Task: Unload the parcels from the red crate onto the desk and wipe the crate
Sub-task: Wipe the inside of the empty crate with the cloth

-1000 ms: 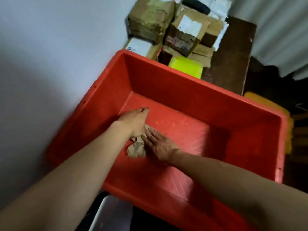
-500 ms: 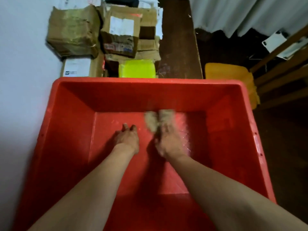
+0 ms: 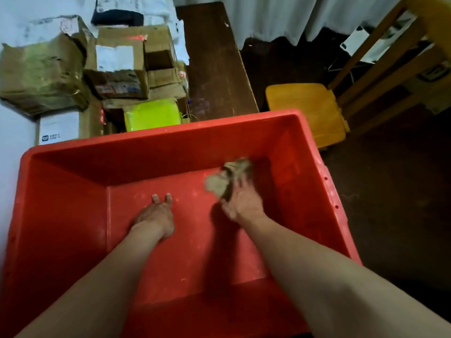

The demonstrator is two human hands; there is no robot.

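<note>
The right grip (image 3: 244,203) is clutching a bunched tan rag (image 3: 218,185). Its fingers are blurring with motion, and it is down on the crate floor near the far right corner. The left grip (image 3: 156,215) is holding nothing and is resting back-up on the crate floor, left of centre.

The red crate (image 3: 146,136) is sitting just this side of the bench (image 3: 214,69), and no parcel is showing inside it. The unloading is therefore looking finished, and wiping is the step in hand. The parcels (image 3: 117,69) are lying stacked on the bench, just beyond the crate's far rim and against the wall.

To do this step well, I am judging that the left grip should be bearing down firmly, so the plastic tub is not sliding or rocking under the strokes. The rag should be travelling in overlapping passes from the far wall towards the near one. After that it should be going up each side wall and into the corners, where dust is likely gathering.

The rag is looking crumpled into a small wad, and spreading it flatter under the palm would be covering more floor per pass. Pale specks (image 3: 195,192) are showing on the floor between the two grips, so that patch is needing a pass too.
</note>
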